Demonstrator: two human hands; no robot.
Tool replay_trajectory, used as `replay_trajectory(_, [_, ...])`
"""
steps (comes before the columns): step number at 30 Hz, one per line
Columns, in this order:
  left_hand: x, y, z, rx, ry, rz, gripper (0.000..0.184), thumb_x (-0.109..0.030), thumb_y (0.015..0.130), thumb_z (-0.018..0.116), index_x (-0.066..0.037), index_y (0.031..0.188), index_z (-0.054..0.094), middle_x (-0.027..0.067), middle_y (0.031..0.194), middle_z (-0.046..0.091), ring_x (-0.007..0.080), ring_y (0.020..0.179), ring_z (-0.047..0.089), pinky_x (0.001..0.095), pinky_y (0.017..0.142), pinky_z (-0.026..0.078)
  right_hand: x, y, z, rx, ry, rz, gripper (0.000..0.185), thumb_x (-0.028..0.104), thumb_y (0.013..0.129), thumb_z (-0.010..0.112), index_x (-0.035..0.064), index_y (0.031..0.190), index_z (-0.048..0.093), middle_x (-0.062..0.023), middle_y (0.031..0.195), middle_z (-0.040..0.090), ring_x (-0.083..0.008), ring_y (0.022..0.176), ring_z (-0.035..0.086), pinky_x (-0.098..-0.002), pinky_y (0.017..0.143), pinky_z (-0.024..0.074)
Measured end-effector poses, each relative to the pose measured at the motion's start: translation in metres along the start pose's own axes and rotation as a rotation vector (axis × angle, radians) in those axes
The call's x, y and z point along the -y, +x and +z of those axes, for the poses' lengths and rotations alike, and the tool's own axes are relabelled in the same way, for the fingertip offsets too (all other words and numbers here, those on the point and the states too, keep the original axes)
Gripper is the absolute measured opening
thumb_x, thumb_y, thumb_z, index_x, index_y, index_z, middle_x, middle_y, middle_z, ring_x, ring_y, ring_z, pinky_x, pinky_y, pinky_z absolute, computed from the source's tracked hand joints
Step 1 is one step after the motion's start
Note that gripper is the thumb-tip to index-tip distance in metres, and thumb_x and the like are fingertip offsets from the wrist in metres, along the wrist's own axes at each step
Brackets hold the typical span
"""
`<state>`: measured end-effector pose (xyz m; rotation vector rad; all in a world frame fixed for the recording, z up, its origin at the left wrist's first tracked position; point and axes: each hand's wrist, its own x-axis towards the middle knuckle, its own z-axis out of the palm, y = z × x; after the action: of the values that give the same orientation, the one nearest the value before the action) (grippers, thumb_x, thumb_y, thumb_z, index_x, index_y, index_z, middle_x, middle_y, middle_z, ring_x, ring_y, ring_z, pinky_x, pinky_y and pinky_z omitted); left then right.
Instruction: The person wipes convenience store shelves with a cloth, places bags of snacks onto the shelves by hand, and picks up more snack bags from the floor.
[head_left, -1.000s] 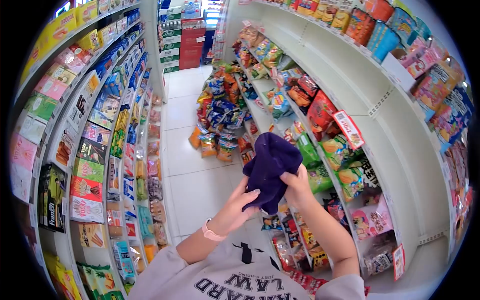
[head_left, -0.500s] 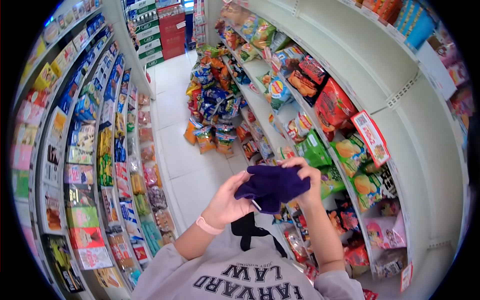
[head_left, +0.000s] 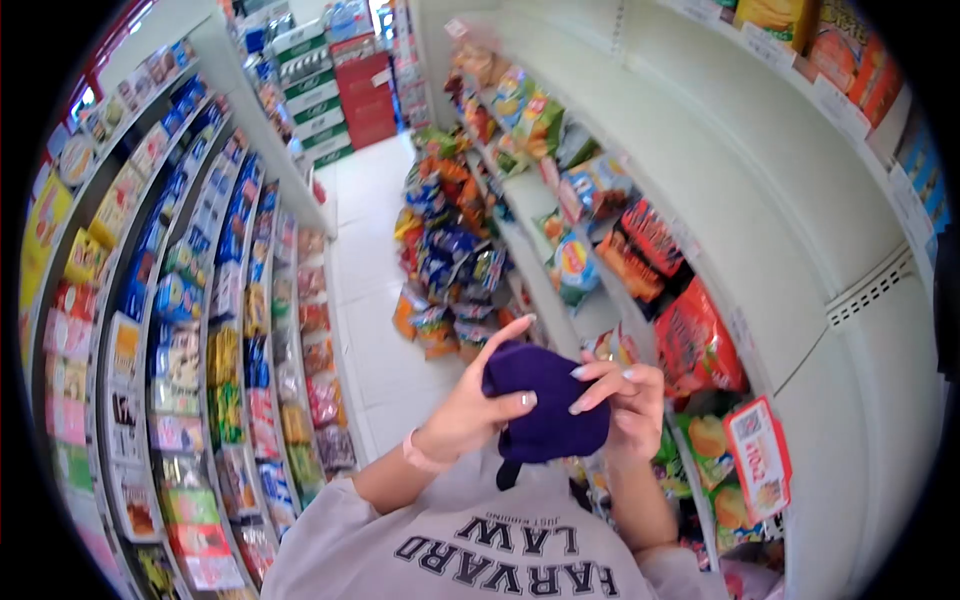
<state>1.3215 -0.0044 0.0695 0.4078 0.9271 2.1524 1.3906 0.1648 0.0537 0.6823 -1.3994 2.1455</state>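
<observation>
A dark purple cloth (head_left: 550,410) is held bunched into a rounded shape in front of the chest. On its left side, my left hand (head_left: 475,405) grips it, the thumb lying over the near face and a finger stretched up behind. From the right, my right hand (head_left: 625,405) holds the cloth with bent fingers at its upper right edge. A pink band (head_left: 424,455) is around the left wrist. Just below the cloth lies the grey shirt (head_left: 470,540) with dark lettering.
Shelves of boxed snacks (head_left: 180,430) line the left side. Bagged chips (head_left: 695,340) stand on the right shelves, beside a red-edged price sign (head_left: 757,458). A heap of snack bags (head_left: 450,240) lies on the tiled floor (head_left: 365,290) ahead, with stacked cartons (head_left: 368,95) behind.
The cloth has gone from a flattened, folded shape to a rounder one, and both hands have shifted their grip. The view has turned, bringing the right shelves closer.
</observation>
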Motion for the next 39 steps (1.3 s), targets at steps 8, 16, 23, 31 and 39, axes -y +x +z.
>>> replay_trajectory(8, [-0.011,0.124,0.004,0.484,0.615,0.139,0.081,-0.003,0.066,0.075,-0.006,0.132,0.029,0.0069,0.117,0.045,0.016,0.109,0.046,0.0302,0.095,0.036,-0.023,0.024,-0.034,-0.354,0.276,0.176,0.1,0.05,0.066,0.065,0.0155,0.142,0.011,-0.0192,0.142,0.016,-0.0307,0.128,0.027,-0.0436,0.105,0.0229])
replay_trajectory(16, [-0.043,0.272,-0.026,1.212,0.659,0.094,0.059,-0.023,0.062,0.079,-0.009,0.113,0.052,0.0107,0.115,0.055,0.0237,0.11,0.051,0.0488,0.104,0.011,-0.03,0.082,-0.044,-0.601,0.123,0.37,0.126,0.036,0.051,0.079,0.0091,0.14,-0.007,-0.0249,0.132,0.033,-0.0315,0.123,0.037,-0.0392,0.099,0.0318])
replay_trajectory(23, [-0.077,0.358,-0.055,1.277,0.45,0.317,0.051,-0.03,0.067,0.075,-0.014,0.109,0.052,0.0144,0.121,0.049,0.0279,0.116,0.044,0.0507,0.103,0.0,-0.06,0.166,-0.036,-0.767,0.008,0.578,0.094,0.038,0.065,0.07,-0.001,0.134,0.02,-0.0198,0.113,0.048,-0.0263,0.098,0.055,-0.0392,0.087,0.0434])
replay_trajectory(31, [-0.094,0.404,-0.126,0.675,0.224,0.737,0.087,-0.022,0.071,0.07,-0.015,0.136,0.013,0.0251,0.134,0.024,0.0371,0.126,0.025,0.047,0.101,0.022,-0.054,0.368,-0.073,-0.882,-0.46,0.571,0.041,0.028,0.08,0.06,-0.0015,0.108,0.05,-0.0064,0.09,0.057,-0.01,0.077,0.054,-0.0244,0.065,0.0467])
replay_trajectory(39, [-0.117,0.399,-0.2,0.292,0.194,0.659,0.067,-0.026,0.073,0.066,-0.01,0.127,0.029,0.019,0.113,0.047,0.0281,0.106,0.045,0.0408,0.094,0.033,-0.195,0.495,-0.211,-0.157,-1.872,0.431,0.039,0.03,0.067,0.065,0.0074,0.098,0.054,-0.014,0.102,0.049,-0.031,0.096,0.048,-0.0451,0.076,0.0438])
